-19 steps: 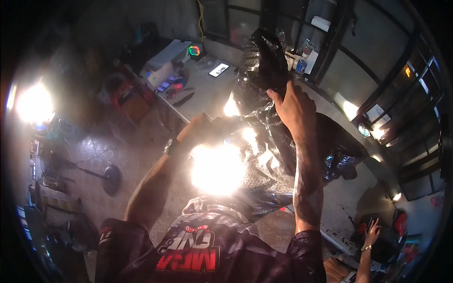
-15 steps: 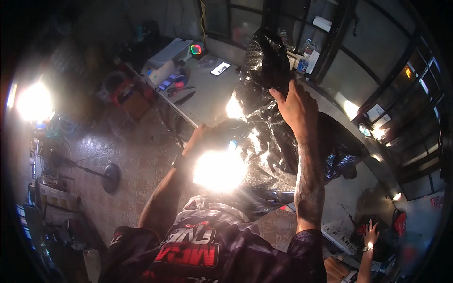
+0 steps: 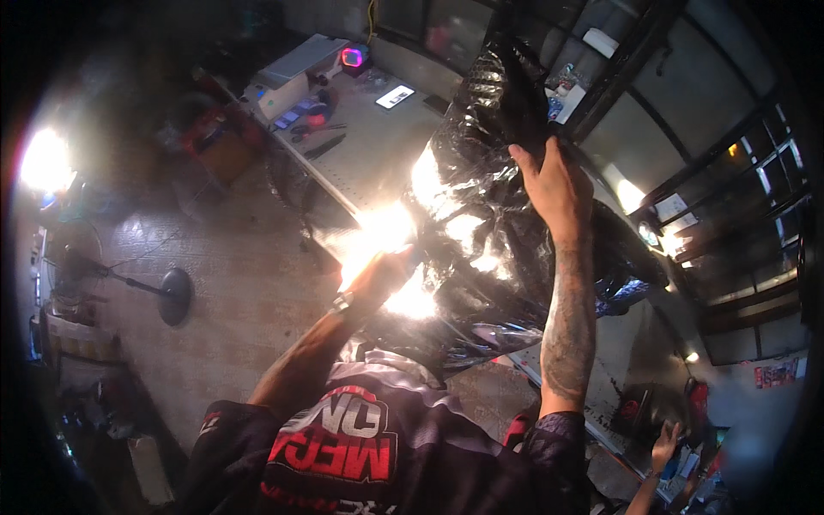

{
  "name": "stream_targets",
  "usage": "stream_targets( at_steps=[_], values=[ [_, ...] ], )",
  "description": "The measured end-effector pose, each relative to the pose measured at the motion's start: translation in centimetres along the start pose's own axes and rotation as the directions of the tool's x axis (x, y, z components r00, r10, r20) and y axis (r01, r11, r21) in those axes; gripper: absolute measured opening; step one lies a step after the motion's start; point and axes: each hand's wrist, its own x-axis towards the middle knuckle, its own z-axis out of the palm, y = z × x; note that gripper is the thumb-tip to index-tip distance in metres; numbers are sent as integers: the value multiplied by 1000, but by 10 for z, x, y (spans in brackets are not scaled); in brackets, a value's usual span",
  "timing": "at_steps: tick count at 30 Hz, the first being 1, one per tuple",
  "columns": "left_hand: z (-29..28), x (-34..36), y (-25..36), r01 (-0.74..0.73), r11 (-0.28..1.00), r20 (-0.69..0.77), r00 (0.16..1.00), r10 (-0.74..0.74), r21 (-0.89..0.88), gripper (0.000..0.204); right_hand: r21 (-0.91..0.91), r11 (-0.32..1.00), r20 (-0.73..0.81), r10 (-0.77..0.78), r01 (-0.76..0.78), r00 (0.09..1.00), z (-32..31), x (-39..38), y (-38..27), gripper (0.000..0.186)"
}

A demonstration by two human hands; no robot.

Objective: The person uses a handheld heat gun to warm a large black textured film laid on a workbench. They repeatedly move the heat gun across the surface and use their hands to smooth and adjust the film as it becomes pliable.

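Sheeting under inspection: black glossy plastic film (image 3: pixel 489 232) hangs over the desk (image 3: pixel 369 163). My right hand (image 3: pixel 549 184) pinches its upper edge, raised. My left hand (image 3: pixel 382 275) sits in glare at the lower edge; grip unreadable. Advice: tension both edges evenly to avoid creases.

- At the far end of the workbench (image 3: pixel 378 154) you have a small lit screen (image 3: pixel 353 57), squarish, glowing pink and green.
- Just right of it on the bench lies a flat phone-like screen (image 3: pixel 395 96), a pale rectangle in a dark frame.
- Left of them sits a long white box (image 3: pixel 292 73).
- On the right wall you see two pale paper signs (image 3: pixel 672 209), rectangular.
- Low on the right is a red poster (image 3: pixel 775 374).
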Motion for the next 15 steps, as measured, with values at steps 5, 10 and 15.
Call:
stream_targets(
  at_steps=[5,10,15],
  values=[
    [-10,-58,-59,124,804,-93,972,-217,-581,37,-50,994,-111,-107,101,988,-4,9,-1,66],
    [-60,-78,-53,74,705,-64,984,-167,-705,32,124,931,-282,-298,342,912,-49,-10,-3,62],
    [-71,-25,-8,-513,757,-187,857,481,-405,56,889,422,265,-157,-178,951,-73,-68,-19,63]
  ],
)
